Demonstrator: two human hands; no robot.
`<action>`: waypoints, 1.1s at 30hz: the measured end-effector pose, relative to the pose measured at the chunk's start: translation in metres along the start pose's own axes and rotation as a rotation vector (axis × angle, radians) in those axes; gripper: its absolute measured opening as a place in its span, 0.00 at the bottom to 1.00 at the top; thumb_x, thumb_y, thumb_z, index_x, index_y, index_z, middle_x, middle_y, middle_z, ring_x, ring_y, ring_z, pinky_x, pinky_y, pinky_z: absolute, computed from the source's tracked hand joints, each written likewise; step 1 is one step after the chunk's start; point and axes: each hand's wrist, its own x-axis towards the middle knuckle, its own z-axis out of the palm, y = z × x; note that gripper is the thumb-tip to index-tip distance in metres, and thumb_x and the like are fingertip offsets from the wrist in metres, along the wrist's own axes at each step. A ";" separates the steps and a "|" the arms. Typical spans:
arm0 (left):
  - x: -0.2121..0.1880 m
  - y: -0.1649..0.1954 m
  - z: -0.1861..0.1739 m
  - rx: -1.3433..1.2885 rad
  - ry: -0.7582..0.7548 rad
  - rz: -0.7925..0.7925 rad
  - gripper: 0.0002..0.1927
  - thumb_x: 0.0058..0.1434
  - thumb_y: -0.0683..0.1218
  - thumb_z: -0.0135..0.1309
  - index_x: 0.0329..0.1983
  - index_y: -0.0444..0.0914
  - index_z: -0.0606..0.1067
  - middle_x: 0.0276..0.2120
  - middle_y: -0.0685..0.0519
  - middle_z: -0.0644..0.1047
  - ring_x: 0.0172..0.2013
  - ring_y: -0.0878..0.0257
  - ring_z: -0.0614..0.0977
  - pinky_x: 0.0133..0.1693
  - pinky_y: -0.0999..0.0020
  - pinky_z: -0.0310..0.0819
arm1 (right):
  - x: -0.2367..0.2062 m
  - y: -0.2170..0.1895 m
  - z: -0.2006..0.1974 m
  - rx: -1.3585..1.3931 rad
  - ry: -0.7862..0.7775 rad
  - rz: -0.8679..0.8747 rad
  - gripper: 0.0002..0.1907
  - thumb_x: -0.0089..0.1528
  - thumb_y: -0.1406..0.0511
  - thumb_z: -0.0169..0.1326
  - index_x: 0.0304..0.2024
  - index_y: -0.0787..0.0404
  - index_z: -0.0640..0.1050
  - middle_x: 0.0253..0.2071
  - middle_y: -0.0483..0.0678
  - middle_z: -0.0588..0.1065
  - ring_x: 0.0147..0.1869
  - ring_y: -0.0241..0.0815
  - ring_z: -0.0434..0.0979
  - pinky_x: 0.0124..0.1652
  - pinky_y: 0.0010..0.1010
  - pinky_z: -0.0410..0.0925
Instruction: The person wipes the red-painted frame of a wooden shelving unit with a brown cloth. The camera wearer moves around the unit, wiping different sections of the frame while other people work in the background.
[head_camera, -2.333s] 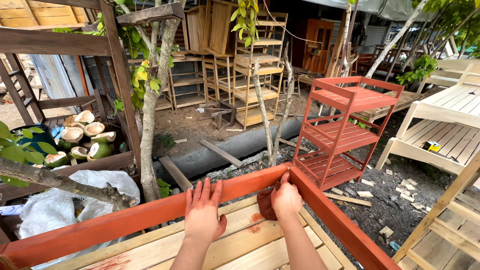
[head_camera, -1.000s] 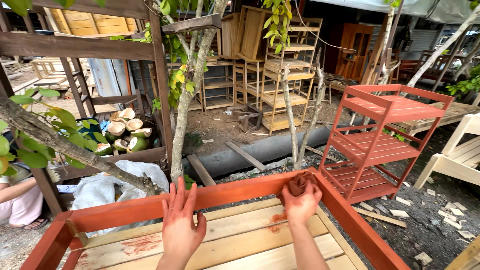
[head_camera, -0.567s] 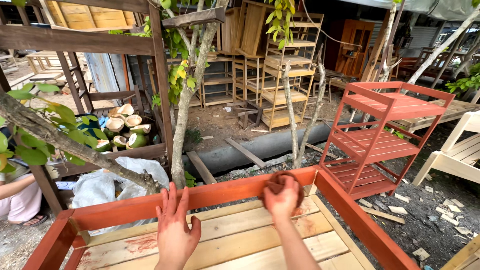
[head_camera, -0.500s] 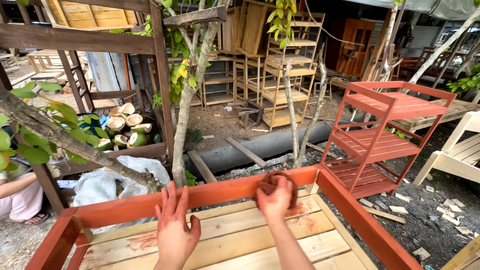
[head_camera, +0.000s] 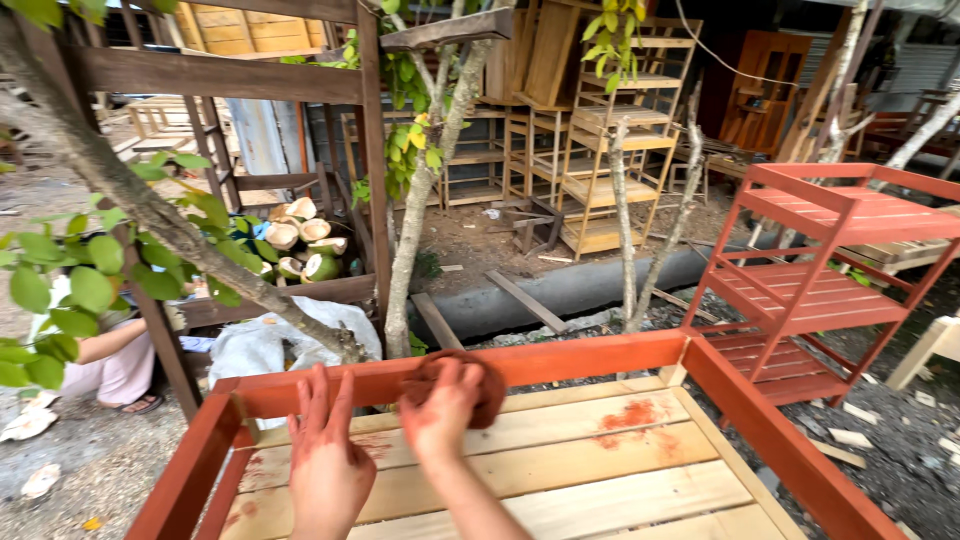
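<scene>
Pressing a dark reddish-brown stain-soaked rag (head_camera: 452, 385) against the far rail of an orange-red painted wooden frame (head_camera: 590, 357), the right hand (head_camera: 440, 408) is curled closed over the cloth, fingers gripping it. Rag sits on the rail's inner face, left of its middle, touching the wood. Left hand (head_camera: 326, 462) lies open and flat, fingers spread, palm down on the pale unpainted wooden slats (head_camera: 560, 470) just beside the right hand; skin smeared with red stain. Slats carry red smudges (head_camera: 632, 415) right of the rag. Frame's right rail (head_camera: 790, 450) and left rail (head_camera: 190, 470) are both painted.

Beyond the frame: a thin tree trunk (head_camera: 418, 215) just behind the far rail, a grey pipe (head_camera: 580, 290) lying on the ground, an orange-red slatted three-tier shelf rack (head_camera: 820, 270) at right, well apart. Unpainted wooden shelf racks (head_camera: 600, 150) stand farther back. Cut green coconuts (head_camera: 305, 245) piled at left. Another person's leg and arm (head_camera: 110, 360) show at left edge, near a white sack (head_camera: 270, 345).
</scene>
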 end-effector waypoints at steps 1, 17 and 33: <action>-0.001 -0.007 -0.002 0.009 0.018 -0.019 0.48 0.40 0.31 0.49 0.71 0.44 0.63 0.74 0.44 0.54 0.74 0.42 0.53 0.67 0.37 0.49 | -0.006 -0.012 0.006 0.026 -0.037 -0.005 0.30 0.39 0.67 0.66 0.43 0.59 0.71 0.45 0.59 0.66 0.50 0.64 0.68 0.46 0.52 0.66; -0.018 -0.016 -0.024 -0.182 0.088 -0.251 0.65 0.30 0.43 0.74 0.73 0.33 0.53 0.62 0.32 0.67 0.60 0.41 0.73 0.57 0.53 0.69 | -0.009 -0.036 0.007 0.780 -0.631 0.108 0.24 0.47 0.70 0.60 0.47 0.59 0.76 0.43 0.46 0.77 0.48 0.40 0.80 0.48 0.33 0.75; -0.008 0.075 0.043 -1.587 -0.572 -0.836 0.32 0.38 0.36 0.44 0.53 0.34 0.74 0.40 0.44 0.82 0.38 0.48 0.83 0.39 0.57 0.82 | 0.039 0.093 -0.123 0.930 -0.632 0.676 0.28 0.57 0.61 0.61 0.60 0.44 0.71 0.51 0.45 0.78 0.51 0.42 0.79 0.45 0.43 0.71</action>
